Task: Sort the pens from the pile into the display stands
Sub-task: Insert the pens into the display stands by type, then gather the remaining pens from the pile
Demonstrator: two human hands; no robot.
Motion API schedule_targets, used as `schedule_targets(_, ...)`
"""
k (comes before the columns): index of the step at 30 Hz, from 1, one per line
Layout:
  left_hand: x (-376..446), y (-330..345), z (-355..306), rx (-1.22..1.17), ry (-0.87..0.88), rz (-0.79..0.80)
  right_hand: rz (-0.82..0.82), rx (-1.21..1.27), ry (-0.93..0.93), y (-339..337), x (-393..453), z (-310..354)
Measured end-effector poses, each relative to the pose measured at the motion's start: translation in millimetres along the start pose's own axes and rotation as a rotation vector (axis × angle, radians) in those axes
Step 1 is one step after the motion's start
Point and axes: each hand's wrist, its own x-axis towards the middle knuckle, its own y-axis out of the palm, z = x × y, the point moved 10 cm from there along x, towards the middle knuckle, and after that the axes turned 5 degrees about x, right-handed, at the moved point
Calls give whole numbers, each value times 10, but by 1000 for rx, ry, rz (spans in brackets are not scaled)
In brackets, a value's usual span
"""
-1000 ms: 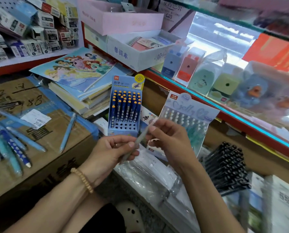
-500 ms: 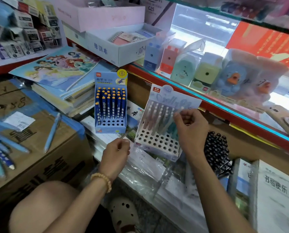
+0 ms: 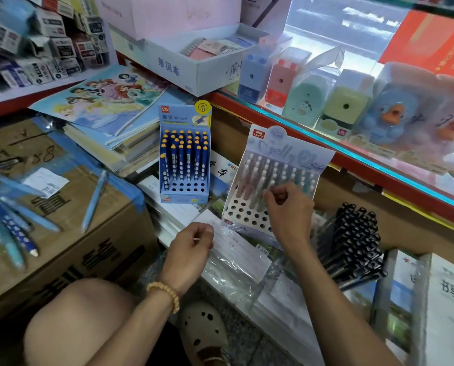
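My right hand (image 3: 290, 215) is at the pale display stand (image 3: 278, 178), fingers curled on a pastel pen (image 3: 263, 196) standing in its holes — it seems pinched, but blur hides the contact. My left hand (image 3: 191, 249) hangs loosely curled, holding nothing. The pile of pens (image 3: 12, 220) lies on the cardboard box (image 3: 70, 233) — the blue stand (image 3: 185, 159) is beside.
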Motion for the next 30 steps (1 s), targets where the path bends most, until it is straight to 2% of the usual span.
schedule_targets(6, 1, 7, 19, 16, 7, 15, 0, 10, 52, -21, -36, -8)
schedule_targets(10, -22, -75, -19, -7, 16, -7, 13, 163, 96, -168, -217, 23)
schedule_targets(16, -110, -471, -62, -105, 43, -99, 321, 412, 173, 196, -665, 213)
schedule_targets(25, -619, -1776, -78, -219, 118, -377, 569, 553, 169, 1043, -1004, 914)
schedule_targets(30, -986, -2729, 266, -296, 91, -634, 745, 568, 107, 1770, -1173, 1531)
